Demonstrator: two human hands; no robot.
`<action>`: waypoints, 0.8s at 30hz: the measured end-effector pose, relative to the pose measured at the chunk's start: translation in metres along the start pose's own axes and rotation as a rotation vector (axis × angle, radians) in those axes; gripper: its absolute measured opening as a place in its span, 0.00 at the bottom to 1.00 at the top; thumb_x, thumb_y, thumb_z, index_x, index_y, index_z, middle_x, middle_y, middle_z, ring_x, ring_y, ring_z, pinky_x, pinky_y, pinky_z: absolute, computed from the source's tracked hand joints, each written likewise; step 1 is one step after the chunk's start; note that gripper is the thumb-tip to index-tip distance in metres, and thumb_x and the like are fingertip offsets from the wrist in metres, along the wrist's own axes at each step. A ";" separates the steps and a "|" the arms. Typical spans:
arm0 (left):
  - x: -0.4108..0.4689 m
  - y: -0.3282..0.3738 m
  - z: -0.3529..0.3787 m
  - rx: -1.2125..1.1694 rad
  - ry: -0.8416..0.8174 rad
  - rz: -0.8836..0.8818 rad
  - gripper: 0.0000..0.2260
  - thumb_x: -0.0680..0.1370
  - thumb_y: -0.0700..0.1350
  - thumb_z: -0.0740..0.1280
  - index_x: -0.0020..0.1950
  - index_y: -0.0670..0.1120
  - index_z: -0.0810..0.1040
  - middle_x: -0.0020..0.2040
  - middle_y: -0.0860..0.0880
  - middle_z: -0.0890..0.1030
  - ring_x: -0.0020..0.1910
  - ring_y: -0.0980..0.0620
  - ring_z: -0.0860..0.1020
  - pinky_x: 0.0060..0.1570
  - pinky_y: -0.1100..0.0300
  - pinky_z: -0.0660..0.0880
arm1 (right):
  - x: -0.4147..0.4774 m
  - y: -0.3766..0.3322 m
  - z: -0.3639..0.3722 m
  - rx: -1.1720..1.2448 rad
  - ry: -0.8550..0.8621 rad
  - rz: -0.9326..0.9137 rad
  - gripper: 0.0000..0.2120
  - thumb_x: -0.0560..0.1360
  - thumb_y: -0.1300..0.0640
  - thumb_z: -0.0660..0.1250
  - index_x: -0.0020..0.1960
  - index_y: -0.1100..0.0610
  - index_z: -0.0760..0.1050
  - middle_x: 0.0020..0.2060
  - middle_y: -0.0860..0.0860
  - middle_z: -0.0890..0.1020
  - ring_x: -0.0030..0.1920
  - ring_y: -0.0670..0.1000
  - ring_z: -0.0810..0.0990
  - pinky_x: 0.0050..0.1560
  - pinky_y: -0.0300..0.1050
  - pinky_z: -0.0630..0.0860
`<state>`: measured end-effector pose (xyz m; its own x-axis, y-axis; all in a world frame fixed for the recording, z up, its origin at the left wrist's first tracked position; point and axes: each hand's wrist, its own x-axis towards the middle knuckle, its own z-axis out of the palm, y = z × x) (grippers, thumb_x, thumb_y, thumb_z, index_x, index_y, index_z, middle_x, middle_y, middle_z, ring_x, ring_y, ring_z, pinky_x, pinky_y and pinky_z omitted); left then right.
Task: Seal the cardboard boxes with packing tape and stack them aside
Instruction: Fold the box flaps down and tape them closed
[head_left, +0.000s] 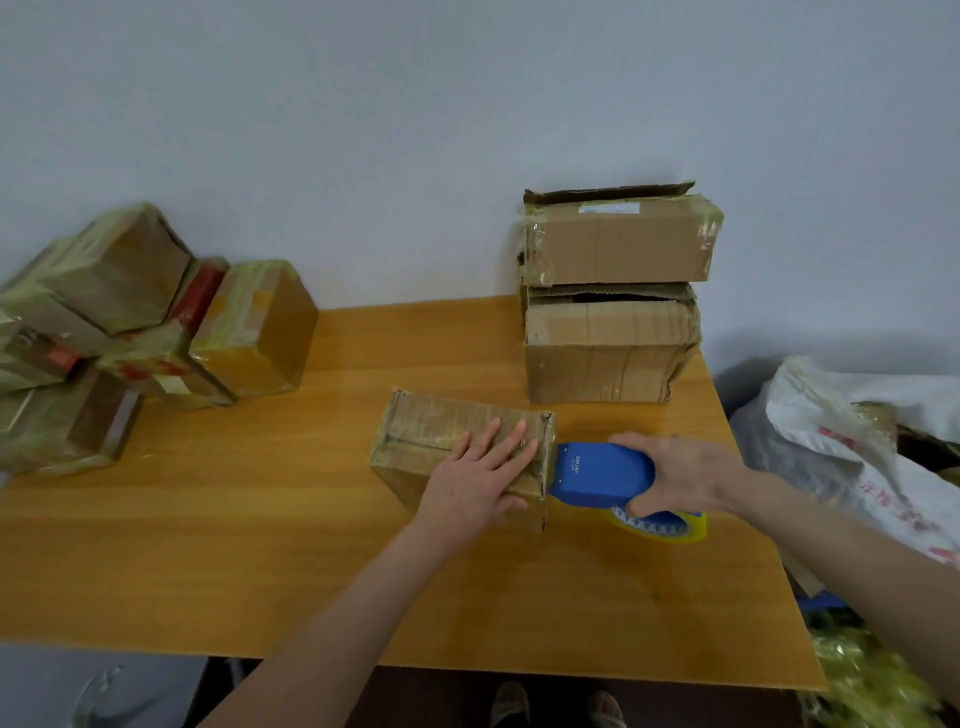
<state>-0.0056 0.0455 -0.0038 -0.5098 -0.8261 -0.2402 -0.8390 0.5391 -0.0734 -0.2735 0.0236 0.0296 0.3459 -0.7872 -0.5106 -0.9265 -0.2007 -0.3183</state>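
Observation:
A small, flat cardboard box (431, 431) lies in the middle of the wooden table (260, 545). My left hand (480, 480) presses flat on its top near the right end, fingers straight. My right hand (685, 475) grips a blue tape dispenser (597, 475) with a yellowish tape roll (675, 527) under it. The dispenser's front edge meets the box's right end. Two larger cardboard boxes (613, 296) stand stacked at the back right, with loose top flaps. A pile of several taped boxes (135, 338) sits at the left.
A white wall runs behind the table. Off the table's right edge lie white bags (857, 441) and crumpled tape scraps (872, 675). My feet (556, 704) show below the table's near edge.

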 end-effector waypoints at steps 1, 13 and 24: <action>0.000 0.000 0.000 0.009 -0.010 -0.003 0.33 0.76 0.63 0.46 0.78 0.54 0.42 0.74 0.55 0.36 0.77 0.47 0.41 0.76 0.48 0.46 | 0.001 -0.001 -0.001 0.007 -0.006 0.000 0.35 0.69 0.44 0.71 0.71 0.41 0.61 0.48 0.44 0.74 0.48 0.50 0.74 0.45 0.45 0.75; -0.001 -0.001 -0.002 -0.082 0.016 0.003 0.38 0.71 0.69 0.37 0.78 0.54 0.46 0.76 0.56 0.40 0.77 0.50 0.42 0.76 0.47 0.47 | 0.003 0.007 -0.008 0.342 -0.057 0.069 0.28 0.56 0.40 0.71 0.55 0.44 0.75 0.47 0.46 0.82 0.47 0.48 0.81 0.49 0.47 0.78; -0.001 0.041 -0.028 -0.294 0.030 -0.386 0.34 0.80 0.57 0.59 0.79 0.48 0.48 0.79 0.45 0.45 0.77 0.46 0.49 0.76 0.47 0.49 | -0.009 0.018 -0.019 0.673 0.303 0.123 0.25 0.67 0.57 0.77 0.61 0.50 0.72 0.52 0.49 0.79 0.49 0.49 0.79 0.44 0.41 0.73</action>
<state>-0.0449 0.0641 0.0207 -0.1521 -0.9633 -0.2213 -0.9839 0.1264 0.1262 -0.2957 0.0156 0.0436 0.0994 -0.9266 -0.3626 -0.6315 0.2229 -0.7427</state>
